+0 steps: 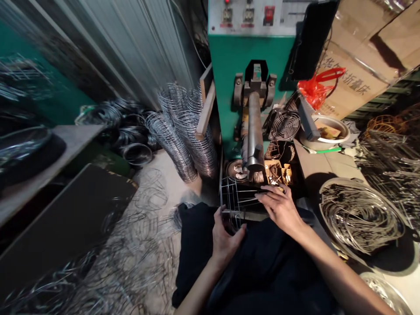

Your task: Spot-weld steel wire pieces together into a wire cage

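Observation:
My left hand [225, 238] is closed around the near edge of a small wire frame [233, 192], its thumb and fingers on either side. The frame is a grid of thin metal rods, held low in front of the green machine. At its right side, my right hand [280, 209] has its fingers on the ends of several thin straight wires [251, 197] that run across from the frame. Just above both hands, the round steel arm [255, 131] of the machine juts towards me. My palms hide part of the frame's near end.
The green machine [226, 61] stands ahead with a red switch [269, 15]. Tall stacks of wire rings [183, 131] lean to its left. At right are a basin of bent wires [361, 214], a white bowl [341, 131] and cardboard boxes [354, 57]. Loose wire pieces [138, 245] litter the floor.

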Available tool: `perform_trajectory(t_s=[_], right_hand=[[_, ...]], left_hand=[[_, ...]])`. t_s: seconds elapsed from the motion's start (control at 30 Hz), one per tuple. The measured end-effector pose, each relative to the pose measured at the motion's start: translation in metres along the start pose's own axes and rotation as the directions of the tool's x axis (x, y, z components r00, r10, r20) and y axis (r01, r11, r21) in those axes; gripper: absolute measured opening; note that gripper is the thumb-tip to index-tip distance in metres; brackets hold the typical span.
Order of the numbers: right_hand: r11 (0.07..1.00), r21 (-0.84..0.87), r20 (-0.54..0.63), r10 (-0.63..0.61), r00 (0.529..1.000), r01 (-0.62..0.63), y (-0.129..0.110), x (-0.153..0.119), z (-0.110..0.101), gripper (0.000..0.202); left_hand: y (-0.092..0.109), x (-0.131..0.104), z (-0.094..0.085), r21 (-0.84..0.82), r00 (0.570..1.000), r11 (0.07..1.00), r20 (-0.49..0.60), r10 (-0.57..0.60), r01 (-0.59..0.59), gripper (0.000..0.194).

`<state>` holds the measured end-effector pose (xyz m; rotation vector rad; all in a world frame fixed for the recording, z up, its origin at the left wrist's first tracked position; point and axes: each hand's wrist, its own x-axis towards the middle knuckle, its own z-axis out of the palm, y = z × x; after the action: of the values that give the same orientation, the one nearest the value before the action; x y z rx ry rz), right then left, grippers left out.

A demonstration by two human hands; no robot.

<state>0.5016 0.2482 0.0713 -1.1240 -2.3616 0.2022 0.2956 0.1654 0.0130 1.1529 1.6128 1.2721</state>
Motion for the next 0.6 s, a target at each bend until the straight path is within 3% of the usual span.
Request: perform_trajectory(t_s=[0.23,0.6], right_hand=[[0.991,0.125,-0.093,-0.037,0.995,0.048,0.003,0.022,-0.002,0.02],[0.992,0.088,-0.144,-0.075,0.987,0.088,0.006,0.038,0.004,0.019]], left_hand=[[0.002,0.011,-0.003,0.007,1.0,1.0,-0.007,0.027,-0.027,0.079],[0.002,0.027,-0.004,-0.096,0.997,0.995,-0.071,0.024,-0.031,0.079]])
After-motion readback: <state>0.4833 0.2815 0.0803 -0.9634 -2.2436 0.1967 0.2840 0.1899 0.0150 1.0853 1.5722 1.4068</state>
